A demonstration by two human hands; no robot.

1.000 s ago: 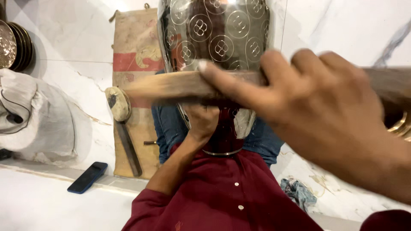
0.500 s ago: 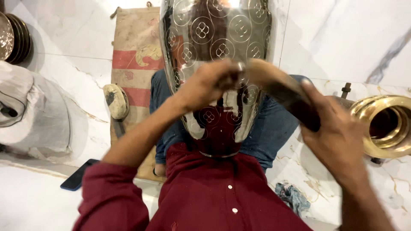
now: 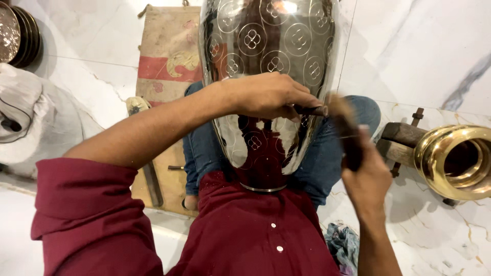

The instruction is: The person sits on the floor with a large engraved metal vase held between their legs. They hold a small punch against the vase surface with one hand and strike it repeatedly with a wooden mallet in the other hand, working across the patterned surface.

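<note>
Left hand (image 3: pixel 266 94) fingers (image 3: pixel 302 99) pinch closed around a thin dark punch (image 3: pixel 309 110), its tip pressed against the shiny engraved metal vase (image 3: pixel 268 56). The vase lies across the person's lap, neck toward the body, its belly patterned with circled four-petal motifs. Right hand (image 3: pixel 365 179) fingers wrap tight around a wooden mallet (image 3: pixel 345 128), blurred mid-swing, head just beside the punch's end.

Doing it well, as a judgement: punch kept square to the curved wall, left wrist braced on the vase so the tip does not skate off the polish, light repeated taps rather than one hard blow, vase pinned by the knees in blue jeans (image 3: pixel 204 148).

Around: maroon shirt (image 3: pixel 245 240) fills the lower view. Burlap mat (image 3: pixel 169 56) under the legs on the white marble floor (image 3: pixel 419 51). A hammer (image 3: pixel 146 153) lies on the mat left of the knee, clear of the swing. Brass ring-shaped vessel (image 3: pixel 455 158) and a wooden block (image 3: pixel 401 140) sit near the right hand, inside mallet reach, the likeliest thing to get clipped. White cloth bundle (image 3: pixel 30 122) and stacked metal plates (image 3: pixel 18 33) far left. Rag (image 3: pixel 342 243) on the floor by the right elbow.
</note>
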